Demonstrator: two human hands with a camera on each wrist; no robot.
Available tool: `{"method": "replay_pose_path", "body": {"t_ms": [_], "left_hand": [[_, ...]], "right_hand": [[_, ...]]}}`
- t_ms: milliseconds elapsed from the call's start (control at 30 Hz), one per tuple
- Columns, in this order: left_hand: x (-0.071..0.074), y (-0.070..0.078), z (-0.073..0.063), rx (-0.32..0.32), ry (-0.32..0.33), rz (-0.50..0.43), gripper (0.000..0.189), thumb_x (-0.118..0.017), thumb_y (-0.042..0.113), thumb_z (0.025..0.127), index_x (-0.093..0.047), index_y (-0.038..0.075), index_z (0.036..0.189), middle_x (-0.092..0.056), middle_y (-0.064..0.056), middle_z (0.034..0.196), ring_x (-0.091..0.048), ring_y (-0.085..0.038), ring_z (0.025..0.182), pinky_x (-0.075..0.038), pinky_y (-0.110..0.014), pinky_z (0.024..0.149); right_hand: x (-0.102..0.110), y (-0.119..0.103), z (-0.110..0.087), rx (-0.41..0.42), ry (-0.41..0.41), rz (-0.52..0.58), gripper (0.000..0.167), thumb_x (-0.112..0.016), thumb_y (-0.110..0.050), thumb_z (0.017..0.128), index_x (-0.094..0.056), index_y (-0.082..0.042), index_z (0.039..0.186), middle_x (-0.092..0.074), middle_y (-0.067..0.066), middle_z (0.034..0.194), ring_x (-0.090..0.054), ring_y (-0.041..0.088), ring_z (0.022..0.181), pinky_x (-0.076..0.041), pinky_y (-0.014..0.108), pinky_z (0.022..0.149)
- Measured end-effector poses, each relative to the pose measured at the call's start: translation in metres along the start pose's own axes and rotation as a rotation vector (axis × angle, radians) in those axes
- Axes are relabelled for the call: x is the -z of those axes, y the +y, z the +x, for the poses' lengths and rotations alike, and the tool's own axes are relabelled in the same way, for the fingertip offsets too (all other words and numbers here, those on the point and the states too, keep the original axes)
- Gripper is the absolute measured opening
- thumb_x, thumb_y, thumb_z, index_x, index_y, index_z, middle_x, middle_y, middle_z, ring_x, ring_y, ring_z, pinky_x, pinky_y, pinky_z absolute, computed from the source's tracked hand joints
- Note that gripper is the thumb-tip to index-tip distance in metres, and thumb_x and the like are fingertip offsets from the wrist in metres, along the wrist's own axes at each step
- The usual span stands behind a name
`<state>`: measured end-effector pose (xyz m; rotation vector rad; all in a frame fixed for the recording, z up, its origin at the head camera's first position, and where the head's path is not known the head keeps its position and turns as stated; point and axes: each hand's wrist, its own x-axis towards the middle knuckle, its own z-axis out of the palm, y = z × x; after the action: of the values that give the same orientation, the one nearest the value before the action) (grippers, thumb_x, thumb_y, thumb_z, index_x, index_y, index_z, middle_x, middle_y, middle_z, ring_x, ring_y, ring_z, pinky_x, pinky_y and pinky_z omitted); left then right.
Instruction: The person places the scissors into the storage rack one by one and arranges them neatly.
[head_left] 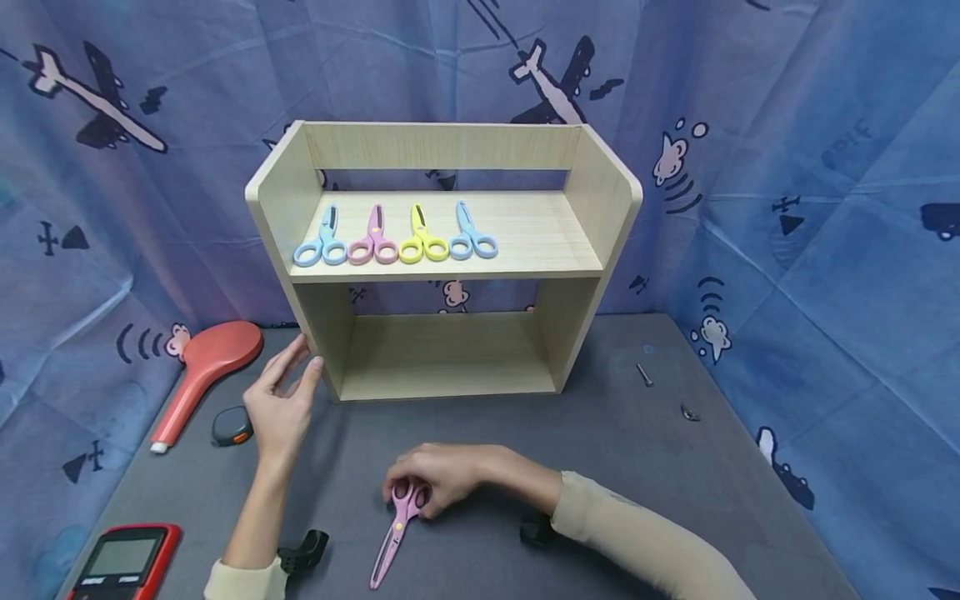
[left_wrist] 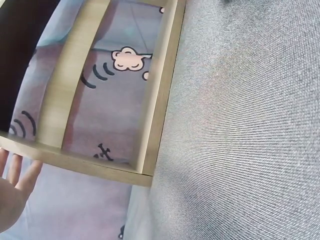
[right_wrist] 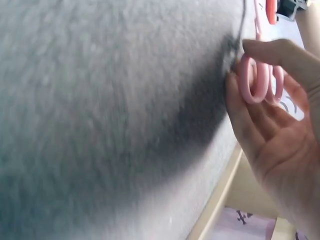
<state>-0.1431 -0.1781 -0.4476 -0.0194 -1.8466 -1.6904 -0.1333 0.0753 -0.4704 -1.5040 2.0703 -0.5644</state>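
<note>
Pink scissors (head_left: pixel 402 521) are gripped at their handle loops by my right hand (head_left: pixel 442 475), low over the table's front part, with the blades pointing toward me. The right wrist view shows thumb and fingers closed about the pink loops (right_wrist: pixel 253 82). My left hand (head_left: pixel 281 408) touches the left side panel of a pale wooden shelf (head_left: pixel 450 275), its fingers extended. On the upper board stand four... several scissors in a row: blue scissors (head_left: pixel 322 239), pink scissors (head_left: pixel 373 237), yellow scissors (head_left: pixel 422 237) and more blue scissors (head_left: pixel 470 233).
Left of the shelf lie a red paddle-shaped object (head_left: pixel 210 367) and a tape measure (head_left: pixel 232 426). A red-framed meter (head_left: pixel 126 562) sits at the near left. Two small metal pieces, a screw (head_left: pixel 645 375) and a bit (head_left: pixel 690 413), lie at the right. Patterned blue cloth (head_left: pixel 825 208) hangs around the table.
</note>
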Motion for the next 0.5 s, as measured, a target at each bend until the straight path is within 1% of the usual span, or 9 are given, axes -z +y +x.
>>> {"method": "replay_pose_path", "body": {"t_ms": [67, 100, 200, 267, 367, 433, 500], "left_hand": [[0.0, 0.0, 0.0, 0.001, -0.002, -0.001, 0.04, -0.078, 0.006, 0.1, -0.075, 0.013, 0.139, -0.072, -0.013, 0.139, -0.072, -0.003, 0.123, -0.058, -0.01, 0.097], [0.0, 0.0, 0.0, 0.002, -0.003, 0.002, 0.04, -0.078, 0.006, 0.1, -0.075, 0.013, 0.139, -0.072, -0.013, 0.139, -0.072, -0.002, 0.123, -0.058, -0.01, 0.097], [0.0, -0.001, 0.0, 0.004, -0.005, 0.0, 0.04, -0.078, 0.006, 0.099, -0.075, 0.013, 0.139, -0.072, -0.013, 0.139, -0.071, 0.001, 0.122, -0.058, -0.01, 0.096], [0.0, -0.001, 0.0, 0.004, -0.003, 0.002, 0.04, -0.079, 0.006, 0.099, -0.075, 0.013, 0.139, -0.073, -0.012, 0.138, -0.071, 0.002, 0.121, -0.058, -0.01, 0.096], [0.0, -0.001, 0.0, 0.006, -0.001, -0.003, 0.04, -0.079, 0.006, 0.099, -0.076, 0.013, 0.139, -0.073, -0.008, 0.137, -0.071, 0.002, 0.121, -0.058, -0.01, 0.096], [0.0, -0.002, 0.0, 0.005, 0.0, -0.004, 0.04, -0.079, 0.006, 0.099, -0.076, 0.013, 0.139, -0.073, -0.006, 0.136, -0.071, 0.002, 0.121, -0.058, -0.01, 0.096], [-0.001, -0.002, 0.001, 0.004, 0.002, -0.007, 0.04, -0.079, 0.006, 0.099, -0.076, 0.013, 0.138, -0.073, -0.003, 0.136, -0.071, 0.001, 0.121, -0.058, -0.01, 0.096]], "right_hand": [[0.002, 0.001, -0.005, 0.0, -0.027, 0.032, 0.048, -0.086, -0.003, 0.083, -0.071, -0.016, 0.127, -0.067, -0.006, 0.103, -0.055, -0.005, 0.085, -0.046, 0.003, 0.071], [0.003, 0.002, -0.008, 0.001, -0.044, 0.066, 0.047, -0.086, -0.002, 0.083, -0.071, -0.015, 0.126, -0.068, -0.006, 0.102, -0.055, -0.005, 0.084, -0.046, 0.005, 0.07], [0.007, 0.004, -0.017, -0.003, -0.101, 0.231, 0.045, -0.087, -0.002, 0.086, -0.073, -0.011, 0.127, -0.068, -0.005, 0.1, -0.057, -0.007, 0.079, -0.05, 0.008, 0.068], [0.009, 0.006, -0.024, -0.015, -0.143, 0.379, 0.045, -0.087, 0.0, 0.087, -0.073, -0.007, 0.129, -0.069, -0.004, 0.1, -0.061, -0.007, 0.078, -0.053, 0.01, 0.068], [0.012, 0.01, -0.035, -0.056, -0.204, 0.596, 0.051, -0.086, 0.004, 0.088, -0.069, 0.001, 0.135, -0.071, -0.002, 0.102, -0.067, -0.005, 0.075, -0.057, 0.013, 0.068], [0.015, 0.011, -0.042, -0.079, -0.232, 0.672, 0.057, -0.085, 0.006, 0.088, -0.065, 0.004, 0.141, -0.074, 0.001, 0.105, -0.07, -0.005, 0.079, -0.058, 0.013, 0.072], [0.018, 0.011, -0.05, -0.094, -0.251, 0.721, 0.062, -0.084, 0.007, 0.088, -0.061, 0.006, 0.145, -0.079, 0.01, 0.107, -0.072, -0.004, 0.083, -0.058, 0.013, 0.075]]}}
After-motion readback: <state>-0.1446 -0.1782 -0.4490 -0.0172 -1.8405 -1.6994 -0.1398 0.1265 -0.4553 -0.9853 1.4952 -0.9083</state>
